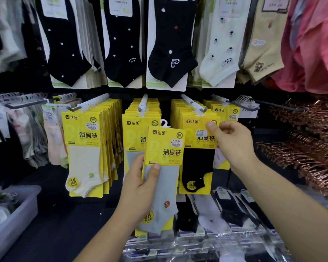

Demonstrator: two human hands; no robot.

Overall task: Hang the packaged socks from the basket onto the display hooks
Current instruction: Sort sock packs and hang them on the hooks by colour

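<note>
My left hand grips a yellow-carded pack of grey socks by its middle, holding it upright in front of the display. Its white plastic hanger hook is free in the air, just right of the middle display hook. My right hand pinches the top right corner of the front black-sock pack, which hangs on the right display hook. A row of cream-sock packs hangs on the left hook. No basket is in view.
Larger black and cream sock cards hang in the row above. A translucent bin stands at lower left. Wrapped sock packs lie on the shelf below. Copper-coloured hangers fill the right side; pink cloth hangs at upper right.
</note>
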